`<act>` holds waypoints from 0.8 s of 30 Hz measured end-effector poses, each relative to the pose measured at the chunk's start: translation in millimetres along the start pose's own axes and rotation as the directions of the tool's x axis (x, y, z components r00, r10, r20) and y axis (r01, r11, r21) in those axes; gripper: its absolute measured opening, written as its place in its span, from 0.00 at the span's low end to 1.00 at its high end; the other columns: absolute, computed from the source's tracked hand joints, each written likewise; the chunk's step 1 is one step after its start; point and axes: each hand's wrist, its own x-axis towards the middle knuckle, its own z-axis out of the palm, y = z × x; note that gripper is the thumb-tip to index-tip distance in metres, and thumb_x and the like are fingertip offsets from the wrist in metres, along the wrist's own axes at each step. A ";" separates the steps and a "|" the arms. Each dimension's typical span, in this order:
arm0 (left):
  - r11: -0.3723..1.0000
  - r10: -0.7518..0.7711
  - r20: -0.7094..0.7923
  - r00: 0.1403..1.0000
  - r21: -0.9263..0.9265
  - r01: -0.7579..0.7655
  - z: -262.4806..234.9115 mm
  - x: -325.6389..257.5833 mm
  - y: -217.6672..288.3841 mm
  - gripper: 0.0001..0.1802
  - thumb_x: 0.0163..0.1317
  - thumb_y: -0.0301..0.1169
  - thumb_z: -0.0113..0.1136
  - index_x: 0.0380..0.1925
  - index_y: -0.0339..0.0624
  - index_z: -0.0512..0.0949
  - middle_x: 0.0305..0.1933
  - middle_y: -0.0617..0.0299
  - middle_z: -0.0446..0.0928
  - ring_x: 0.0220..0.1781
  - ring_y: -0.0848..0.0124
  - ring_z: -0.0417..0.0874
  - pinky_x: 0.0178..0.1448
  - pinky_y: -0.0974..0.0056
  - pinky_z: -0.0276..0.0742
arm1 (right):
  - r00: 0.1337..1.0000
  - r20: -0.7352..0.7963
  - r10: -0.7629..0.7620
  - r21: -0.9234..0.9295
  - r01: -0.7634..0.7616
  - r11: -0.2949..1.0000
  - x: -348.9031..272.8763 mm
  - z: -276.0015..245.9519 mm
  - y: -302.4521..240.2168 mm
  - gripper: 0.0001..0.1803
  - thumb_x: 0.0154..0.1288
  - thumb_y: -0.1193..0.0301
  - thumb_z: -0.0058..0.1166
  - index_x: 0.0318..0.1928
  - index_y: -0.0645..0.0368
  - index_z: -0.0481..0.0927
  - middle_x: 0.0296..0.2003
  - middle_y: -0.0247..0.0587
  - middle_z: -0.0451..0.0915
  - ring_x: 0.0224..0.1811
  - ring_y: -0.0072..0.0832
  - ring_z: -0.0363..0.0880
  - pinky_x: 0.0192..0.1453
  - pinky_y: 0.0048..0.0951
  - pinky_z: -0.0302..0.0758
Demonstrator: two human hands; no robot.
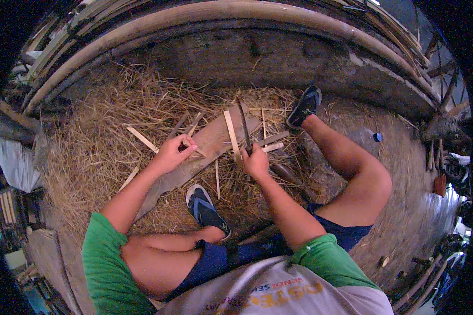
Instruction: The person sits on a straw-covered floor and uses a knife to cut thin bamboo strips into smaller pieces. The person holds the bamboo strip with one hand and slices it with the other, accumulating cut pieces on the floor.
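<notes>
In my right hand (256,161) is a knife with a long, dark, narrow blade (244,118), pointing away from me. A pale flat bamboo strip (230,130) stands just left of the blade, its lower end close to my right fingers; whether they touch it I cannot tell. My left hand (176,154) is closed in a pinch over the left side of a worn wooden board (215,137). A thin sliver (200,154) shows by its fingertips, but what the fingers hold is too small to make out.
Shavings and straw-like scraps (105,126) cover the ground around the board, with loose bamboo pieces (142,139) among them. My sandalled feet (207,207) flank the board. A long bamboo pole (247,9) runs along the low wall (289,58). A blue bottle cap (377,137) shows at right.
</notes>
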 end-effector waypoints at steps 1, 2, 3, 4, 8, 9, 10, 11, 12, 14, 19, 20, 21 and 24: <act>0.999 0.024 -0.012 1.000 -0.022 -0.025 0.8 0.1 1.2 0.13 0.69 0.40 0.62 0.39 0.42 0.78 0.30 0.64 0.80 0.29 0.77 0.80 0.39 0.66 0.77 | 0.994 0.099 0.049 0.075 -0.057 0.996 -1.3 -11.5 -6.1 0.33 0.64 0.52 0.62 0.57 0.69 0.74 0.47 0.70 0.80 0.50 0.59 0.81 0.55 0.50 0.76; 0.999 0.022 -0.022 1.000 -0.047 -0.023 1.6 0.1 2.2 0.13 0.69 0.40 0.62 0.39 0.42 0.78 0.30 0.64 0.80 0.30 0.77 0.80 0.39 0.66 0.77 | 0.995 0.102 0.007 0.066 -0.014 0.998 -4.3 -20.6 -13.1 0.33 0.64 0.54 0.62 0.58 0.68 0.73 0.46 0.70 0.80 0.50 0.59 0.81 0.55 0.51 0.76; 0.996 -0.001 -0.012 1.000 -0.088 0.000 2.3 0.6 2.9 0.13 0.68 0.40 0.62 0.39 0.42 0.78 0.30 0.64 0.80 0.30 0.77 0.80 0.39 0.66 0.77 | 0.996 0.079 -0.048 0.071 0.042 0.997 -8.0 -29.1 -19.7 0.33 0.64 0.55 0.62 0.59 0.68 0.72 0.45 0.70 0.80 0.49 0.60 0.81 0.55 0.51 0.76; 0.997 0.011 -0.011 1.000 -0.073 -0.012 3.1 1.3 3.5 0.13 0.68 0.40 0.63 0.39 0.42 0.79 0.31 0.64 0.80 0.31 0.77 0.80 0.40 0.65 0.77 | 0.993 0.065 -0.095 0.072 0.090 0.993 -12.4 -36.7 -26.1 0.33 0.64 0.56 0.62 0.60 0.67 0.71 0.45 0.70 0.80 0.48 0.61 0.81 0.54 0.52 0.76; 0.996 0.077 0.010 0.997 -0.039 -0.077 7.5 5.9 3.6 0.12 0.68 0.40 0.63 0.41 0.42 0.79 0.30 0.64 0.82 0.32 0.74 0.83 0.40 0.65 0.78 | 0.945 0.235 -0.226 0.128 0.200 0.971 -39.4 -61.3 -49.2 0.34 0.67 0.65 0.56 0.67 0.65 0.58 0.40 0.71 0.80 0.44 0.64 0.80 0.50 0.54 0.77; 0.998 0.058 0.021 0.998 -0.027 -0.057 9.3 6.9 3.2 0.12 0.68 0.39 0.62 0.42 0.43 0.79 0.29 0.64 0.83 0.31 0.73 0.84 0.39 0.64 0.78 | 0.933 0.279 -0.229 0.086 0.213 0.973 -44.3 -64.4 -57.5 0.31 0.68 0.68 0.54 0.66 0.64 0.56 0.37 0.70 0.81 0.43 0.64 0.80 0.48 0.55 0.77; 0.992 0.127 -0.010 0.992 -0.019 -0.127 11.1 7.7 2.7 0.12 0.68 0.39 0.62 0.42 0.43 0.80 0.29 0.63 0.84 0.31 0.73 0.84 0.39 0.64 0.78 | 0.913 0.222 -0.343 0.132 0.320 0.938 -52.4 -68.7 -64.1 0.29 0.68 0.68 0.54 0.64 0.63 0.58 0.35 0.68 0.81 0.41 0.64 0.80 0.46 0.57 0.77; 0.991 0.132 -0.010 0.991 -0.016 -0.132 13.5 8.3 2.3 0.12 0.68 0.39 0.62 0.43 0.43 0.80 0.30 0.62 0.84 0.31 0.72 0.85 0.39 0.63 0.78 | 0.897 0.236 -0.375 0.111 0.358 0.927 -58.3 -72.7 -71.5 0.27 0.69 0.67 0.54 0.62 0.63 0.60 0.34 0.68 0.81 0.40 0.64 0.81 0.45 0.57 0.77; 0.990 0.138 -0.008 0.990 -0.012 -0.138 15.8 8.9 1.8 0.12 0.68 0.39 0.62 0.43 0.43 0.80 0.30 0.62 0.84 0.31 0.72 0.85 0.40 0.63 0.78 | 0.893 0.280 -0.352 0.081 0.344 0.936 -64.1 -76.5 -78.8 0.25 0.70 0.66 0.54 0.61 0.63 0.62 0.33 0.68 0.81 0.39 0.64 0.81 0.44 0.57 0.77; 0.990 0.141 -0.029 0.990 -0.025 -0.142 20.7 10.0 1.1 0.13 0.68 0.41 0.62 0.42 0.43 0.81 0.30 0.60 0.85 0.31 0.68 0.86 0.40 0.61 0.79 | 0.875 0.292 -0.386 0.070 0.383 0.921 -74.1 -84.6 -91.8 0.23 0.69 0.64 0.53 0.57 0.65 0.64 0.31 0.68 0.81 0.36 0.64 0.81 0.43 0.59 0.78; 0.988 0.126 -0.053 0.991 0.101 -0.120 28.4 12.8 2.6 0.17 0.66 0.46 0.63 0.39 0.42 0.83 0.29 0.54 0.85 0.31 0.60 0.86 0.39 0.56 0.78 | 0.859 0.266 -0.438 0.070 0.436 0.897 -88.2 -96.2 -112.3 0.18 0.71 0.63 0.53 0.49 0.65 0.68 0.27 0.65 0.80 0.32 0.63 0.81 0.39 0.59 0.78; 0.990 0.123 -0.058 0.991 0.080 -0.119 28.7 13.3 4.1 0.18 0.65 0.47 0.64 0.38 0.43 0.83 0.29 0.53 0.85 0.31 0.59 0.86 0.39 0.56 0.78 | 0.860 0.276 -0.429 0.058 0.430 0.901 -89.1 -97.2 -114.1 0.17 0.71 0.63 0.52 0.49 0.64 0.68 0.27 0.65 0.80 0.33 0.63 0.81 0.39 0.59 0.77; 0.993 0.106 -0.044 0.993 0.054 -0.103 28.3 13.3 6.0 0.18 0.65 0.47 0.64 0.38 0.43 0.83 0.29 0.52 0.85 0.31 0.57 0.86 0.38 0.55 0.78 | 0.862 0.285 -0.420 0.046 0.425 0.904 -89.6 -97.6 -115.4 0.17 0.71 0.63 0.52 0.49 0.64 0.68 0.27 0.64 0.80 0.34 0.63 0.81 0.39 0.59 0.77; 0.987 0.030 0.011 0.999 0.158 -0.032 24.1 12.4 13.8 0.22 0.65 0.47 0.63 0.50 0.43 0.81 0.32 0.49 0.84 0.35 0.54 0.85 0.44 0.53 0.78 | 0.846 0.293 -0.445 0.054 0.450 0.891 -89.2 -97.3 -117.0 0.17 0.72 0.63 0.51 0.48 0.65 0.68 0.27 0.66 0.80 0.31 0.63 0.81 0.37 0.59 0.79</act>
